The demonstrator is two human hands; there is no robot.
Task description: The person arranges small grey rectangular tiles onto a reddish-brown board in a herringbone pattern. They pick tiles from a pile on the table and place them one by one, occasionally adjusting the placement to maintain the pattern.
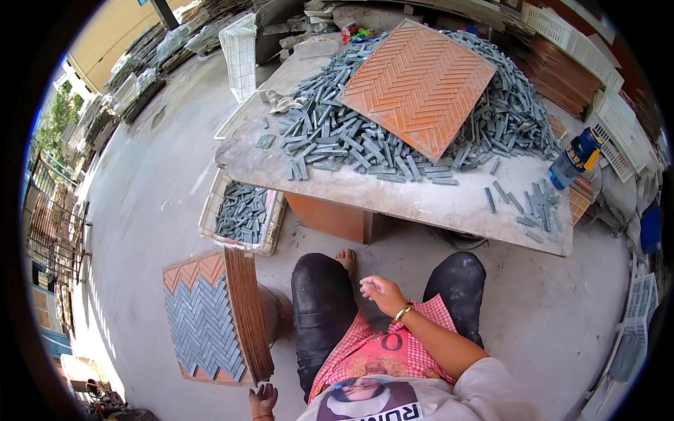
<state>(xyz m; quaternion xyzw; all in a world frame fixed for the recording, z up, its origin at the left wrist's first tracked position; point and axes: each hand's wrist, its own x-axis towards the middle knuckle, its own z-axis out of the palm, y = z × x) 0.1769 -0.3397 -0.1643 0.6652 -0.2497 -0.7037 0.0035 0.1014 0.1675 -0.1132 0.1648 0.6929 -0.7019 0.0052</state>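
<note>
Tray (pixel 205 269) of grey herringbone tiles (pixel 203 324), seen near-left of the table (pixel 439 205), is judged stiff, heavy, spill-prone, best gripped by opposite edges; left hand (pixel 263 400) is held loosely spread, right hand (pixel 381 293) half-curled, grip unclear.

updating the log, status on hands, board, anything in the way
Left hand by corner of board stack, contact unclear. Right hand between knees, nothing visible in it. Top board partly filled with grey strips. No obstruction seen.

The strips (pixel 203 326) look matt and stony, the bracelet (pixel 402 313) glossy metal.
</note>
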